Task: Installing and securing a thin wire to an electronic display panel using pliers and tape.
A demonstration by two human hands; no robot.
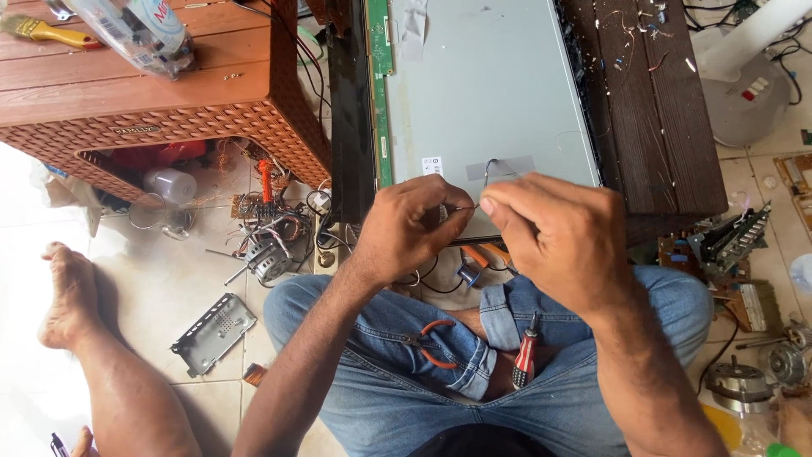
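Observation:
My left hand (412, 227) and my right hand (554, 237) meet in front of me, fingertips pinched on a thin wire (491, 169) that loops up over the grey metal back of a flat screen panel (482, 85). The panel lies on a dark wooden table (668, 127), with a green circuit strip (380, 76) along its left edge. On my lap in blue jeans lie orange-handled pliers (433, 345) and a red-and-black screwdriver (526, 355).
A brown woven plastic stool (169, 101) stands at the left with a yellow brush (46, 32) and a clear bottle (135, 34) on it. Another person's bare leg (85, 338) rests on the tiled floor. Motors, wires, a metal bracket (211, 332) and circuit boards (727, 241) litter the floor.

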